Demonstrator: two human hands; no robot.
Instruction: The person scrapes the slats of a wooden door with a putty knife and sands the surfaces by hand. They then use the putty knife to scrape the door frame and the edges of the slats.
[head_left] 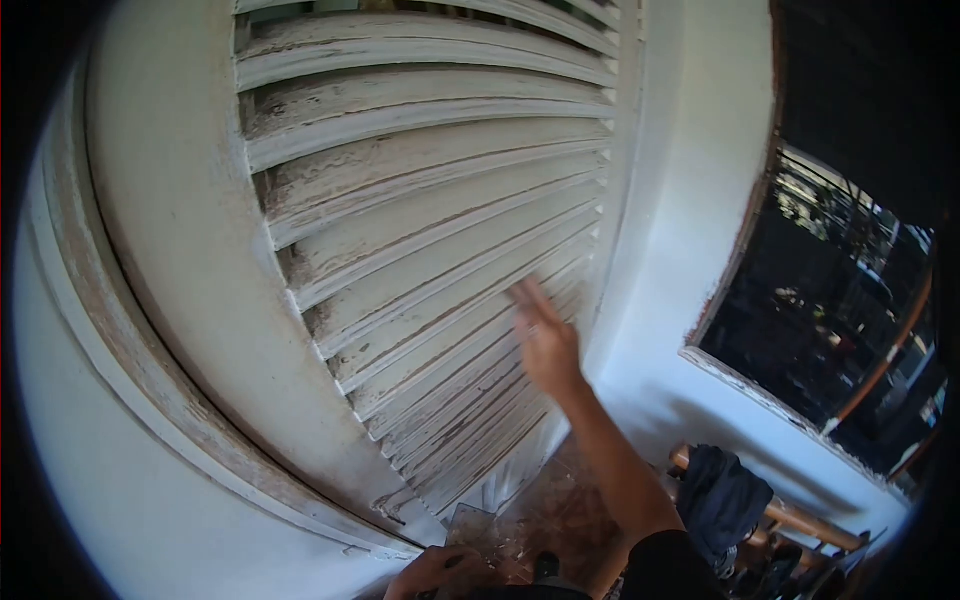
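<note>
A white louvered door (450,175) with worn, flaking paint and brown stains fills the middle of the head view. My right hand (548,345) reaches up to its lower slats, with the fingertips at the surface of one slat. The fingers are pressed together and smeared by motion; a small brownish thing seems to be under them, but its kind does not show. At the bottom edge of the view, my left hand (440,573) is curled low by the door's foot. Whatever it holds, if anything, is hidden.
A scuffed door frame (150,340) curves along the left. To the right are a white wall (650,370) and a dark window opening (830,300) with a chipped sill. Dark cloth (715,500) hangs over wooden furniture (815,522) at lower right. Reddish floor tiles (570,500) lie below.
</note>
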